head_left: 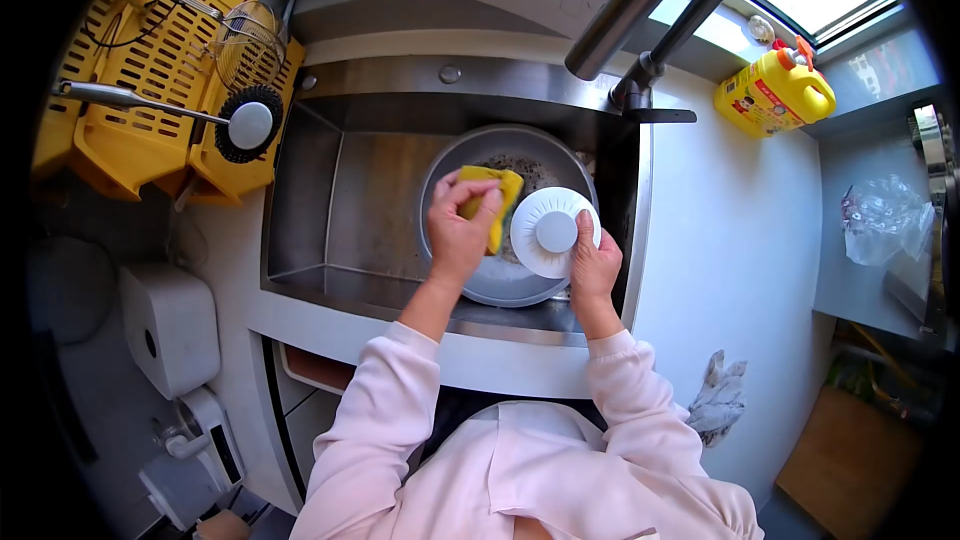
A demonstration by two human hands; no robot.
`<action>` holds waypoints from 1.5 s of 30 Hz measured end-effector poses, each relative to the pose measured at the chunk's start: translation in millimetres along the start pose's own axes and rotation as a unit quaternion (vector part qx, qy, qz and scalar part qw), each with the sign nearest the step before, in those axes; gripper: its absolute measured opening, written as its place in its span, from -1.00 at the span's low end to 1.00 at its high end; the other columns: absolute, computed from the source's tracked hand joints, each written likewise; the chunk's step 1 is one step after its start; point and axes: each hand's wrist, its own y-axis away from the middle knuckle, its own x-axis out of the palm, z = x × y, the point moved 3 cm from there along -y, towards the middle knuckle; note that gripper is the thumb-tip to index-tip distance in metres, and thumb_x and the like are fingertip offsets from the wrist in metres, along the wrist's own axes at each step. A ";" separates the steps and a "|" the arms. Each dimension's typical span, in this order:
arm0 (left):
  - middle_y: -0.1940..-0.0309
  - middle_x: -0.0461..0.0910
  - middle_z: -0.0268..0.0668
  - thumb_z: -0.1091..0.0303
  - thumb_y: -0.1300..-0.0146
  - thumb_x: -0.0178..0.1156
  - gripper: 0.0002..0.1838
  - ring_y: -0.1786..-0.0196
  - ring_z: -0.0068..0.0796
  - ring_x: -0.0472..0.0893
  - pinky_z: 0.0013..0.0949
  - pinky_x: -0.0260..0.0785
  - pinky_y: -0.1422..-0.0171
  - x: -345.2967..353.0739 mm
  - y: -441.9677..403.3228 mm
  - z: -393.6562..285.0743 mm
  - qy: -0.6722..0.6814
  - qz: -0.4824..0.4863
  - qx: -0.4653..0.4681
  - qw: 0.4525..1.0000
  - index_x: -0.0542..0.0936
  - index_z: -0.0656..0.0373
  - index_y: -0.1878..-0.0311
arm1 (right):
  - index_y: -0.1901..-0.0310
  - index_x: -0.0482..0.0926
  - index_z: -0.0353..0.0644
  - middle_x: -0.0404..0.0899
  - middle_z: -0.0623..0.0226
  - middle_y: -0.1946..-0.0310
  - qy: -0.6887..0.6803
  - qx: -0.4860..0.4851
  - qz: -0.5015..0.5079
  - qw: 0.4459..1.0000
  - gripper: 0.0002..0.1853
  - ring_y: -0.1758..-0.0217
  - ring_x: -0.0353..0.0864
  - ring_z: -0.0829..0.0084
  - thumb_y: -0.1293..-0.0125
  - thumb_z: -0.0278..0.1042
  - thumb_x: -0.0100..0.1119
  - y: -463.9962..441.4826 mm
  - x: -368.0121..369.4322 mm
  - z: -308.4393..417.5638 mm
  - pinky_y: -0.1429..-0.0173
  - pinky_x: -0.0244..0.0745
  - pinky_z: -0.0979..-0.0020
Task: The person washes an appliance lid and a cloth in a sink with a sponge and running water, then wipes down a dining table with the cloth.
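Note:
My left hand (462, 232) pinches a yellow sponge (508, 183) between thumb and fingers, over a round grey basin (440, 160). My right hand (597, 265) grips the right edge of a white round slotted disc (530, 230), thumb on top. The disc has fine radial slits and a raised round centre, and it is tilted towards me. The sponge is just left of the disc, with a small gap between them. Dark bits of dirt (525, 168) lie in the basin, which sits in a steel sink (375, 200). The disc's underside is hidden.
A dark faucet (640, 90) rises behind the sink. At the right stand a yellow bottle (775, 95), a clear plastic bag (885, 220) and a grey-white cloth or glove (718, 398). Yellow racks (140, 130) at the left hold a whisk (250, 45) and a round black brush (248, 125).

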 end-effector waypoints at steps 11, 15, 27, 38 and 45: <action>0.14 0.44 -0.09 0.45 0.04 0.31 -0.89 0.10 -0.18 0.50 -0.28 0.39 0.05 24.9 35.0 -19.6 -0.121 -0.009 0.120 0.985 0.63 0.13 0.38 | 0.36 0.55 -0.33 0.55 0.37 0.50 0.093 -0.054 0.024 0.994 -0.63 0.42 0.43 0.65 -0.31 -0.10 0.11 3.1 7.5 -7.1 0.33 0.39 0.54; 0.15 0.45 -0.10 0.46 0.05 0.31 -0.89 0.10 -0.19 0.50 -0.29 0.39 0.05 39.6 29.8 -38.3 -0.132 0.017 0.169 0.977 0.61 0.16 0.39 | 0.36 0.56 -0.34 0.55 0.38 0.51 0.066 -0.108 0.007 0.992 -0.64 0.43 0.41 0.65 -0.32 -0.13 0.10 -2.0 15.5 -8.5 0.32 0.40 0.54; 0.17 0.44 -0.14 0.44 0.05 0.33 -0.89 0.17 -0.18 0.52 -0.30 0.40 0.13 28.7 27.3 -38.3 -0.158 0.040 0.141 0.976 0.60 0.14 0.42 | 0.38 0.54 -0.30 0.53 0.40 0.53 0.117 -0.128 0.022 0.985 -0.68 0.47 0.37 0.67 -0.32 -0.16 0.09 9.3 10.4 7.3 0.38 0.37 0.55; 0.18 0.44 -0.12 0.45 0.03 0.32 -0.90 0.10 -0.19 0.48 -0.30 0.36 0.04 20.5 23.2 -25.8 -0.123 0.028 0.115 0.985 0.60 0.17 0.40 | 0.38 0.56 -0.32 0.55 0.41 0.52 0.127 -0.105 0.034 0.986 -0.66 0.45 0.41 0.67 -0.31 -0.14 0.10 15.5 6.2 12.7 0.35 0.39 0.56; 0.14 0.41 -0.14 0.44 0.01 0.33 -0.88 0.09 -0.23 0.47 -0.33 0.35 0.01 16.6 34.6 -26.6 -0.118 0.025 0.135 0.984 0.59 0.19 0.41 | 0.39 0.56 -0.31 0.52 0.44 0.54 0.091 -0.098 0.031 0.991 -0.67 0.46 0.38 0.69 -0.31 -0.16 0.11 6.5 1.3 16.9 0.37 0.36 0.58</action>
